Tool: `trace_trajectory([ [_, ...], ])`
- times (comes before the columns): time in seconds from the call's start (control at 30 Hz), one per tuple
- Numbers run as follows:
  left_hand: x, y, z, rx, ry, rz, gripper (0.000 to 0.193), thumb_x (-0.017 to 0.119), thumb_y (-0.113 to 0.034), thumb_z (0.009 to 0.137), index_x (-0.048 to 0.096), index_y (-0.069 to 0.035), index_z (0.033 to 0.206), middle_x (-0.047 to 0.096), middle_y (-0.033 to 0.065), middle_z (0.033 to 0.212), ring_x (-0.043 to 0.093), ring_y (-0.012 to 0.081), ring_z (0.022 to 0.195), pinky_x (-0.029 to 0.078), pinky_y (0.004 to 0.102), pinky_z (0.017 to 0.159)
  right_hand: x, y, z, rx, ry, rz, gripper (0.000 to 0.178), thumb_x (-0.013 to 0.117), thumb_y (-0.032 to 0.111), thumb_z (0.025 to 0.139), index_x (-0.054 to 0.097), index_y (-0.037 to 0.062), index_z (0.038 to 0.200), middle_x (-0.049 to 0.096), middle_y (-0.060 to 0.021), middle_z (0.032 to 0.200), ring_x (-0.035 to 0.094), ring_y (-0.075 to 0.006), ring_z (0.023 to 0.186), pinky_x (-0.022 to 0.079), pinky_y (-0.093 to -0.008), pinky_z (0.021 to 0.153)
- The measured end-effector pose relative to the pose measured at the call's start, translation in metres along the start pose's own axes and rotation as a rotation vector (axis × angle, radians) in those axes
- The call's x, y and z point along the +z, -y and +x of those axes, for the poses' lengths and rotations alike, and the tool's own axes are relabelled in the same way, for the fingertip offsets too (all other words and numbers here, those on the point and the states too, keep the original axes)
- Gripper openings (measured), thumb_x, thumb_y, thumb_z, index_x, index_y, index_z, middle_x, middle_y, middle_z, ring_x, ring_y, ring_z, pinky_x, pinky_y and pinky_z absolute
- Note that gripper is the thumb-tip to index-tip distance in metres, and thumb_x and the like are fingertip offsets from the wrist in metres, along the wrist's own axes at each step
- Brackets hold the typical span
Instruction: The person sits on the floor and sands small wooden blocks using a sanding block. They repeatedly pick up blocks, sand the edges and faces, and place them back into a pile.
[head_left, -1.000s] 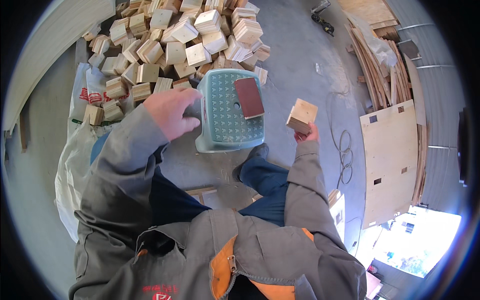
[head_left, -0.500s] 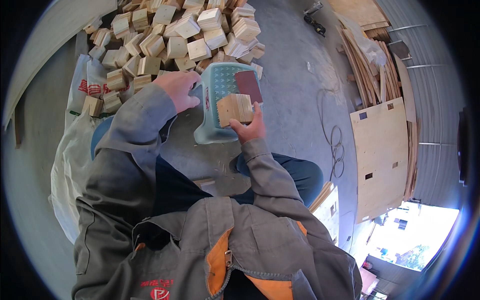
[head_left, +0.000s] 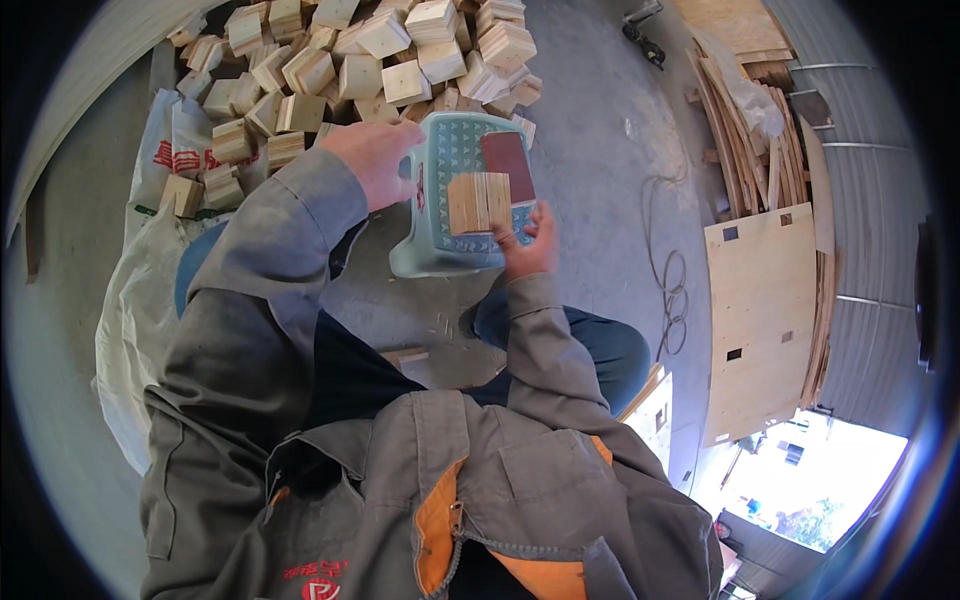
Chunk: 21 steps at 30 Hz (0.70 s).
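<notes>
In front of me stands a light blue plastic stool [head_left: 425, 258] with a bumpy top. A plywood block [head_left: 478, 203], its layered edges showing, sits on the stool beside a dark red rectangular sheet [head_left: 508, 165], perhaps sandpaper. My right hand [head_left: 528, 245] is at the block's near right corner, slightly blurred; the thumb is by the block and the fingers stand apart from it. At the stool's left edge is my left hand [head_left: 375, 165], thumb and fingers apart and nothing seen between them; whether it presses on the stool, I cannot tell.
A large heap of plywood blocks [head_left: 360, 75] lies beyond the stool. White plastic sacking [head_left: 140, 310] spreads to the left. On the right are a cable [head_left: 667, 285], a power tool [head_left: 648, 45], stacked boards [head_left: 725, 140] and a big plywood panel [head_left: 760, 320].
My right hand has loosened from the block and shifted right, its fingers spreading. My left hand has moved closer to the stool's edge. The block has turned slightly on the stool.
</notes>
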<state>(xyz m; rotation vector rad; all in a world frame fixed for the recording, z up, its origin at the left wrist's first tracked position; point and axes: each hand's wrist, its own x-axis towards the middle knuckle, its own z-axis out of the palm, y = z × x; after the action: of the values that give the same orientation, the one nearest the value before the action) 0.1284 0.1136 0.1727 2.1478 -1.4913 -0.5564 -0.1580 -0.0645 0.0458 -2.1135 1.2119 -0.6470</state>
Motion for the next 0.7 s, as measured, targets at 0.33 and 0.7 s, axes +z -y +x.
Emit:
trace_trajectory([
  [0.33, 0.013, -0.015, 0.01, 0.029, 0.089, 0.057, 0.063, 0.084, -0.023, 0.08, 0.063, -0.007, 0.136, 0.07, 0.0163, 0.127, 0.069, 0.0398, 0.116, 0.056, 0.0482, 0.099, -0.016, -0.033, 0.09, -0.071, 0.147, -0.425, 0.093, 0.093, 0.033, 0.077, 0.052, 0.0073, 0.156, 0.06, -0.019, 0.148, 0.054, -0.0368, 0.141, 0.045, -0.0487, 0.118],
  [0.7, 0.018, -0.024, 0.027, 0.042, 0.113, 0.083, 0.049, 0.08, -0.024, 0.083, 0.065, -0.006, 0.127, 0.069, 0.0168, 0.119, 0.071, 0.0395, 0.11, 0.059, 0.049, 0.094, 0.043, -0.043, 0.128, -0.14, 0.232, -0.339, 0.093, 0.093, 0.038, 0.077, 0.053, 0.0106, 0.157, 0.055, -0.0197, 0.155, 0.051, -0.0372, 0.146, 0.043, -0.0484, 0.121],
])
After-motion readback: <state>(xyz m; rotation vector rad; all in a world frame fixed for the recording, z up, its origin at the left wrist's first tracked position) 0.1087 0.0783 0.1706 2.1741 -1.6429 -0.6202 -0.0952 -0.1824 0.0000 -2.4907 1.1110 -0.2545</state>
